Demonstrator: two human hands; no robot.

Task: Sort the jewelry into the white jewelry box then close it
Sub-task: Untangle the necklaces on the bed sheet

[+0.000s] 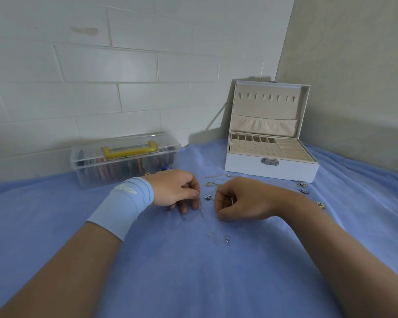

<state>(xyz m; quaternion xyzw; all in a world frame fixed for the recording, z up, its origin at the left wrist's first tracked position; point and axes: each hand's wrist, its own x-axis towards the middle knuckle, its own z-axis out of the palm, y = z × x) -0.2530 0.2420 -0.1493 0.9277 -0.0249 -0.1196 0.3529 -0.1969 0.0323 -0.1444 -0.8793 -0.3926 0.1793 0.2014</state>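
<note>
The white jewelry box [271, 169] stands open at the back right, its lid upright and its beige compartments showing. On the blue cloth before me lies a thin silver chain [210, 228] ending in a small pendant [226, 239]. My left hand [177, 190] pinches the chain's upper part. My right hand [237, 199] is curled with its fingertips on the chain's other strand. Between the hands sits a small silver earring [207, 197]. Gold chains [214, 181] lie just beyond the hands. More small pieces [303, 188] rest at the right, near the box.
A clear plastic case with a yellow handle [126, 157] stands at the back left against the white tiled wall. A blue cloth [193, 271] covers the whole surface. A small gold piece [320, 204] lies beside my right forearm.
</note>
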